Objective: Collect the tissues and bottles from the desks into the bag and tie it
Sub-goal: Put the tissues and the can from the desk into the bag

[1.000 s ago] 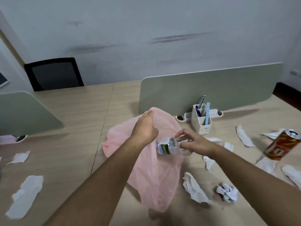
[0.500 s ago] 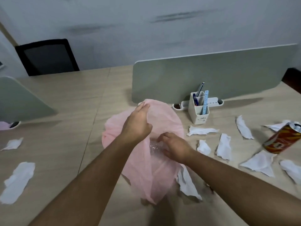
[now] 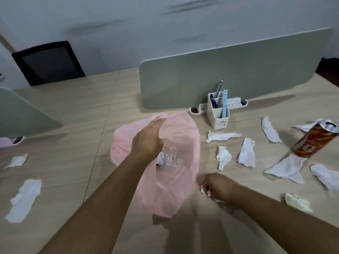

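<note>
A pink plastic bag (image 3: 179,187) lies open on the wooden desk, its rim lifted by my left hand (image 3: 147,139), which holds the thin film. A clear plastic bottle (image 3: 167,158) lies inside the bag. To the bag's right, my right hand (image 3: 216,186) is curled round a crumpled white tissue (image 3: 206,192) on the desk. Several white tissues lie to the right, among them one (image 3: 246,153) and another (image 3: 222,156). More tissues lie on the left desk, one (image 3: 23,198) near the front. A red can (image 3: 315,139) stands tilted at the far right.
A white pen holder (image 3: 218,114) with pens and a ruler stands before a grey-green divider (image 3: 229,74). A second divider (image 3: 20,110) is at the left. A black chair (image 3: 49,63) stands behind the desk. A yellowish crumpled scrap (image 3: 298,202) lies at the right.
My right hand let go of the bottle inside the bag, drew out to the right and closed on a tissue near the bag. My left hand kept the bag's rim up.
</note>
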`<state>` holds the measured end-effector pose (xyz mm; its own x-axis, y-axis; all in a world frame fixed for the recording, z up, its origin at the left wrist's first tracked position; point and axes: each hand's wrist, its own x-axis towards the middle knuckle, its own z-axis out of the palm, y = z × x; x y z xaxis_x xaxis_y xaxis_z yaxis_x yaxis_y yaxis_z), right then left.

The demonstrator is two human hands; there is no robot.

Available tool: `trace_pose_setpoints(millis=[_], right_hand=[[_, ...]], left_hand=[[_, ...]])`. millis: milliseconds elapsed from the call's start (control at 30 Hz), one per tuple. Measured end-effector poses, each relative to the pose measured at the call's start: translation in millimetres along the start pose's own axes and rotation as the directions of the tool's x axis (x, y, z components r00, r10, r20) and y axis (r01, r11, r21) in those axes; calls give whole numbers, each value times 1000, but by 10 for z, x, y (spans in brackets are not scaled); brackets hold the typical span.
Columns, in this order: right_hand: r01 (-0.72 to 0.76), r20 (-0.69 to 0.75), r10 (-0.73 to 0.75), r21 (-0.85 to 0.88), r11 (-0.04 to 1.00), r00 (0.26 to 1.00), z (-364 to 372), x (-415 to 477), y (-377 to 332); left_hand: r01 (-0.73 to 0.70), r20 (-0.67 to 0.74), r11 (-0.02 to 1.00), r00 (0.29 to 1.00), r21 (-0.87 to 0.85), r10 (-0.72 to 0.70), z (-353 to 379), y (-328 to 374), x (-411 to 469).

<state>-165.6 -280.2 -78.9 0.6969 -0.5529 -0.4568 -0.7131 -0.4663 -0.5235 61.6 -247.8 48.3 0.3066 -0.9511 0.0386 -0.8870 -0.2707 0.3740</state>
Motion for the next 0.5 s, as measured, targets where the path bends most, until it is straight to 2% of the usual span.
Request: trace_pose_setpoints(millis=[33,100,200,267,300,367,433,500], right_hand=[[-5,-3,5,-14,1000,1000,-117,24,-27],[4,-106,-3,16,1000,994,-408,81,-165],[129,-327,-51,222,967,944,-738,228,-482],[216,-302,-125,290,932,945,-795,296,-692],[227,-263,-157,260,939,952,-772,338,-737],[244,-310,-190,146,959,932,-707,358,-738],[198,-481,-126,101,975,868,-634,343,-604],[73,-590,52,186,980,806,-552,338,-416]], left_hand=[[-4,3,1000,1000,-15,4,0,-14,-1],[-16,6,999,1000,-50,16,-9,-6,1],[-23,-2,995,1000,-102,23,-18,56,-2],[-9,-10,992,1000,-129,7,-30,88,-9],[2,-14,991,1000,-136,-4,-40,90,-13],[9,-31,991,999,-135,-13,-77,80,-14],[-3,-48,992,999,-129,-3,-114,66,-8],[-14,-55,991,998,-135,7,-130,61,-17]])
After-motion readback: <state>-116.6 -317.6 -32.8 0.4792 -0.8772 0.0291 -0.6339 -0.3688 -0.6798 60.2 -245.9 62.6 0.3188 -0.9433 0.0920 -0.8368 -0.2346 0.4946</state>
